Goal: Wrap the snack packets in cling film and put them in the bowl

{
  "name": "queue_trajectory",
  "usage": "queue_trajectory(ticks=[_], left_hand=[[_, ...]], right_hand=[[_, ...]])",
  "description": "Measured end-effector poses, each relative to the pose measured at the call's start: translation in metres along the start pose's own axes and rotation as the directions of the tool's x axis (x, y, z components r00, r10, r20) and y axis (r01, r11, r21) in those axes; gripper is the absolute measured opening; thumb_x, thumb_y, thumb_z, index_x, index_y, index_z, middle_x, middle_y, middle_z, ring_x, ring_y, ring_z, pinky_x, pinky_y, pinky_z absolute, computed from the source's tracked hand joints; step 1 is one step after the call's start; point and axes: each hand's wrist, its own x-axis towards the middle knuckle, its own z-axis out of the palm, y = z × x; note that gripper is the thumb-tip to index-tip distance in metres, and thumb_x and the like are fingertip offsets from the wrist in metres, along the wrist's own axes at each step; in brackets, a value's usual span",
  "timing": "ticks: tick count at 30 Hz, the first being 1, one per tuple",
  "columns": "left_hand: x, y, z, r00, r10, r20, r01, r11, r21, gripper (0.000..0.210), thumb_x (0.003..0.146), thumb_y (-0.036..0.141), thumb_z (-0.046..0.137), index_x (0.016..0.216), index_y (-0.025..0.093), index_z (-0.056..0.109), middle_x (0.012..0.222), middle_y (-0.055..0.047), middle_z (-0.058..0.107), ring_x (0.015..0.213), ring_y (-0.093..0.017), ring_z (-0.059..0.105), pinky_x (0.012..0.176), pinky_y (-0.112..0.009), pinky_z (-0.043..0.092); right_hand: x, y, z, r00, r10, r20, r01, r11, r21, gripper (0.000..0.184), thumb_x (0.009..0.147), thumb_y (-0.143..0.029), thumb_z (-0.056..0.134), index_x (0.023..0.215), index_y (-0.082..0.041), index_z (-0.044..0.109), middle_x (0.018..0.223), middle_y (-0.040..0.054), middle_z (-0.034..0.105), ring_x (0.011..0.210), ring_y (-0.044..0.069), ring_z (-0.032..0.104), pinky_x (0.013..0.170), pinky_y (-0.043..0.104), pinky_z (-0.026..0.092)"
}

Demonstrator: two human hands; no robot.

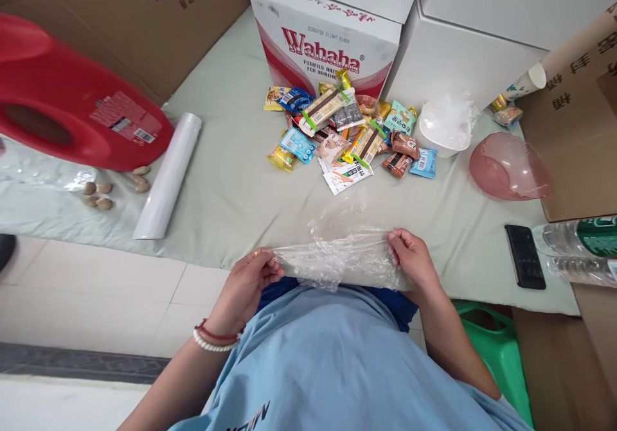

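Observation:
A clear, crumpled plastic bag (337, 254) is stretched between my two hands at the table's front edge. My left hand (258, 267) pinches its left end, fingers closed. At the other end my right hand (407, 251) grips the plastic between thumb and fingers. Beyond the bag lies a heap of small wrapped snacks (337, 132) in many colours. A white roll (168, 177), perhaps of plastic, rests on the cloth to the left of my hands.
Left: a large red jug (87, 97) and several walnuts (103, 190). Behind: a Wahaha carton (328, 39). Right: a white bowl (429, 132) with crumpled plastic, a pink translucent bowl (486, 174), a black phone (525, 256), plastic bottles (569, 238). A green stool (501, 347) stands below.

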Motion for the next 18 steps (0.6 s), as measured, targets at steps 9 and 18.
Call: queue_trajectory(ticks=[9,18], left_hand=[[-0.007,-0.002,0.007,0.96,0.248,0.13,-0.277,0.904,0.327,0.042,0.082,0.062,0.072,0.076,0.021,0.063,0.076,0.0,0.069,0.078,-0.017,0.062,0.078,-0.03,0.05],[-0.02,-0.02,-0.016,0.979,0.181,0.093,-0.198,0.951,0.239,0.048,0.08,0.064,0.076,0.073,0.02,0.061,0.074,-0.001,0.067,0.075,-0.016,0.062,0.072,-0.027,0.049]], right_hand=[[0.044,-0.083,0.01,0.681,-0.562,0.47,0.725,0.428,-0.539,0.036,0.1,-0.024,0.057,0.133,-0.025,0.07,0.142,0.0103,0.065,0.127,0.026,0.063,0.106,0.04,0.052],[0.117,-0.084,0.088,0.681,-0.401,0.613,0.538,0.842,-0.047,0.016,0.087,-0.032,0.066,0.091,-0.018,0.072,0.083,0.0011,0.073,0.076,0.016,0.064,0.075,0.027,0.049]])
